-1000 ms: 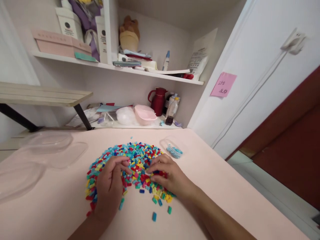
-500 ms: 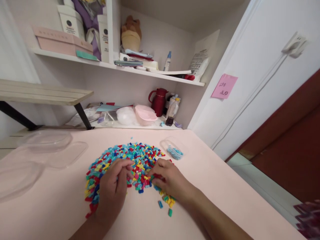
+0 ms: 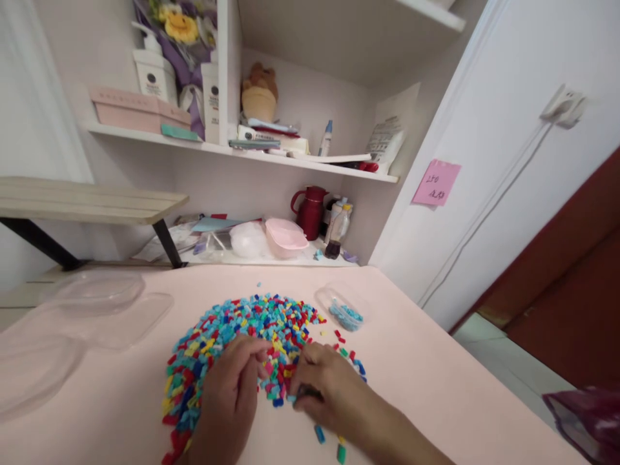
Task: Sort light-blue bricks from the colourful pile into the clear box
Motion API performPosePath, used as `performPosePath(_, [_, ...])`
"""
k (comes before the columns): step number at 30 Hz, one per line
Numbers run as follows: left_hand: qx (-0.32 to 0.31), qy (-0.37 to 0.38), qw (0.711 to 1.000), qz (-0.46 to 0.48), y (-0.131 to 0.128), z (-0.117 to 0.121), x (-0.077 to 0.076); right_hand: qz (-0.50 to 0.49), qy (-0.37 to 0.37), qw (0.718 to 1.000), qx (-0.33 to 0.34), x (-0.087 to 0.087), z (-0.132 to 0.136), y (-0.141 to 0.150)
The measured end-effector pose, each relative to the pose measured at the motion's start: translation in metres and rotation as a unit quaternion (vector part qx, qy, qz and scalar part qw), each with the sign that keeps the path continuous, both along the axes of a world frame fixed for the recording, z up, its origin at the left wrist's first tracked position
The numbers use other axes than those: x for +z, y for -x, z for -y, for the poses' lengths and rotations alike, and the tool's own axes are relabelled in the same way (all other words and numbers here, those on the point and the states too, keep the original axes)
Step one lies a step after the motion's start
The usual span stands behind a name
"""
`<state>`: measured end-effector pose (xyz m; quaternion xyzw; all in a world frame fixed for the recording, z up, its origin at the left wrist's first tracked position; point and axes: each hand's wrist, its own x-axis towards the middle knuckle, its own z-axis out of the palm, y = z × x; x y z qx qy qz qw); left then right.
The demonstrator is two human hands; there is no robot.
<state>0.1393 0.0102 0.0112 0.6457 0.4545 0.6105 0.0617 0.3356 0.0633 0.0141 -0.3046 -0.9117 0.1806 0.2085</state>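
Observation:
A wide pile of small plastic toy bricks (image 3: 252, 316) in blue, red, yellow, green and pink spreads over the pink tabletop. Along the pile's near left side is my left hand (image 3: 230, 394), fingers curled with tips drawn together; whatever they hold is hidden. At the near right edge, my right hand (image 3: 329, 387) bends its fingers and thumb down onto the bricks. A light blue brick shows by its thumb tip, but its grip is not visible. Behind it, a clear plastic container (image 3: 345, 310) holds light blue bricks.
Clear plastic containers (image 3: 97, 290) and a clear lid (image 3: 130, 323) lie at the left. Loose bricks are scattered right of the pile, a blue brick (image 3: 320, 434) near my right wrist. On the back ledge stand a pink container (image 3: 285, 237), a red jug (image 3: 310, 213) and bottles (image 3: 340, 229).
The view has tilted up slightly, so everything sits lower. My right hand has swung a little nearer, with fingers more curled, uncovering loose bricks behind it. My left hand keeps nearly the same pose.

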Motion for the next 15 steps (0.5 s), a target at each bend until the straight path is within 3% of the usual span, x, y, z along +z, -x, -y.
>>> performPosePath(7, [0.003, -0.028, 0.998, -0.056, -0.003, -0.001, 0.001, -0.021, 0.020, 1.000, -0.009, 0.005, 0.000, 0.004])
performPosePath(10, [0.035, -0.029, 0.993, -0.107, -0.005, -0.004, 0.000, -0.094, 0.095, 0.990, -0.033, 0.009, 0.000, 0.005])
performPosePath(15, [0.093, -0.035, 0.977, -0.188, -0.010, -0.014, -0.006, -0.207, 0.227, 0.949, -0.074, 0.013, -0.003, 0.006])
